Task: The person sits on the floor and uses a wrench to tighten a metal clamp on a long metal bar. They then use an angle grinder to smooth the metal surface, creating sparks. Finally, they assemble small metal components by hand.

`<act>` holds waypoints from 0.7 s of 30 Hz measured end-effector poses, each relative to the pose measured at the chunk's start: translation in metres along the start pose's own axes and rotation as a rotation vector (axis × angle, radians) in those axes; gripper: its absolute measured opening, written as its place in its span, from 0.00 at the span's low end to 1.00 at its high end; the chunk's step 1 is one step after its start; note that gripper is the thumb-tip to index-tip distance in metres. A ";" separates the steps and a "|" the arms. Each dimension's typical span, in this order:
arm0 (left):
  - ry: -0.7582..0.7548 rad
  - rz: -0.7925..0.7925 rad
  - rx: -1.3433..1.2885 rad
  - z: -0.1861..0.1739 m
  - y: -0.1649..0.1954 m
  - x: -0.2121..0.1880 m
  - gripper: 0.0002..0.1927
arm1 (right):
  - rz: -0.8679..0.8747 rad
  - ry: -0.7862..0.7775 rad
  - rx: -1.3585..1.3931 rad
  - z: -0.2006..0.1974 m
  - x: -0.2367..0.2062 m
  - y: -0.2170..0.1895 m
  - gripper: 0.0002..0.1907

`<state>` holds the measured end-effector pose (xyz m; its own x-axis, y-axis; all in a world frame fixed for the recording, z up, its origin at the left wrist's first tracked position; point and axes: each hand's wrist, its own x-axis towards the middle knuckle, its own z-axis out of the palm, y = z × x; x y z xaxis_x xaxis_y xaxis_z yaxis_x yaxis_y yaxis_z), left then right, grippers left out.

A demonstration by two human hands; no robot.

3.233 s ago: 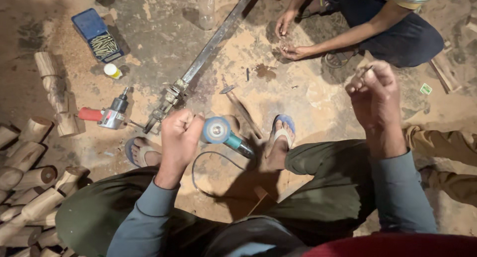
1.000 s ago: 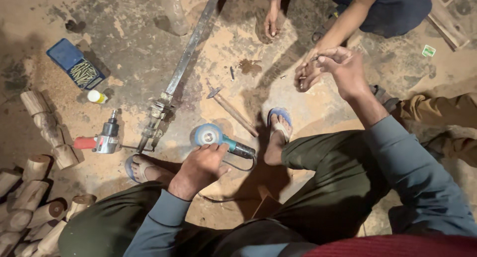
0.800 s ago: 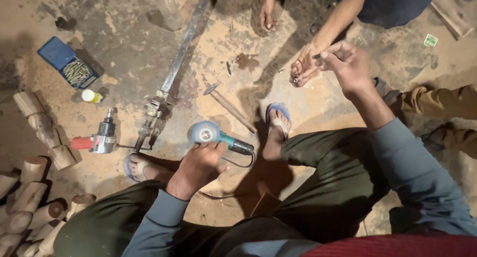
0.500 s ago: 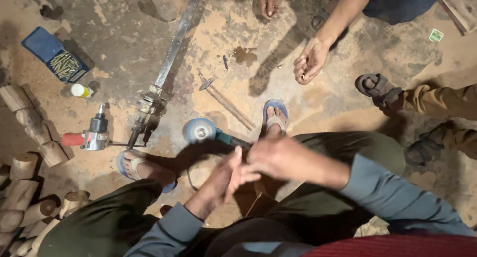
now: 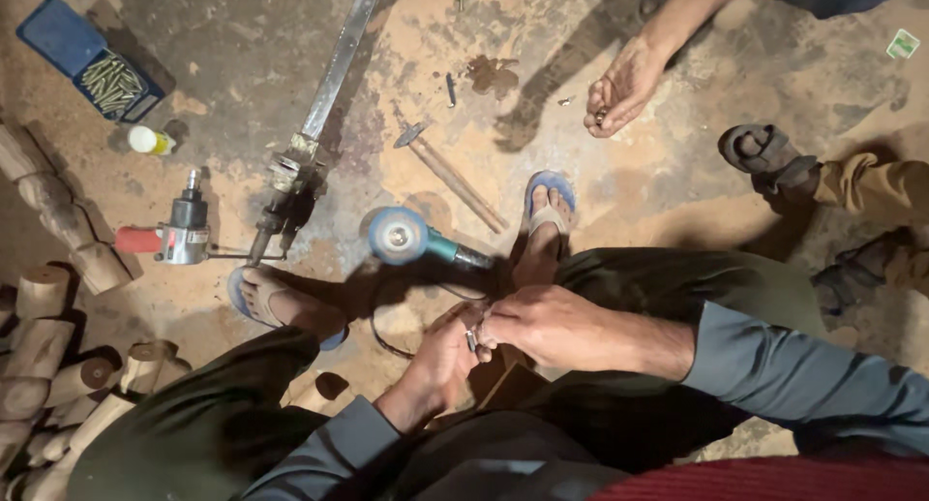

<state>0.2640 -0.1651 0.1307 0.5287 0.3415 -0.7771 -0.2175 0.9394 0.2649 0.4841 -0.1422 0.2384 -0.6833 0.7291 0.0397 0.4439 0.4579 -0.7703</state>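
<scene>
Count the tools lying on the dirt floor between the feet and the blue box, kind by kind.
Angle grinder: 1
Power drill with a red handle: 1
Hammer with a wooden handle: 1
Long metal clamp bar: 1
Total: 4
Both hands, left and right, meet over a small metal piece just below the grinder.

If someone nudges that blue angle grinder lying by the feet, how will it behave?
The angle grinder probably slides rather than rolls, since it lies flat on dusty ground. Its black cord looks floppy and may drag. It seems heavy for its size, being a rigid motor body.
</scene>
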 end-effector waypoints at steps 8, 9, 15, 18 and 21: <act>0.000 0.010 -0.033 -0.005 -0.004 0.004 0.06 | 0.087 -0.113 0.078 -0.005 0.003 -0.001 0.07; 0.016 0.020 -0.011 -0.005 -0.004 0.003 0.06 | 0.017 -0.042 0.043 -0.004 0.003 -0.002 0.07; -0.123 0.093 -0.041 -0.005 -0.004 -0.003 0.04 | 0.021 -0.008 0.120 -0.002 0.006 -0.001 0.08; -0.069 0.039 -0.029 -0.002 -0.002 -0.007 0.05 | 0.056 -0.078 0.102 -0.001 0.007 0.002 0.10; -0.037 0.019 -0.018 0.002 0.002 -0.013 0.05 | 0.073 -0.054 0.028 0.003 0.008 0.004 0.11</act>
<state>0.2581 -0.1679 0.1428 0.5547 0.3602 -0.7501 -0.2420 0.9323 0.2688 0.4786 -0.1363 0.2340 -0.6803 0.7312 -0.0503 0.4777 0.3902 -0.7871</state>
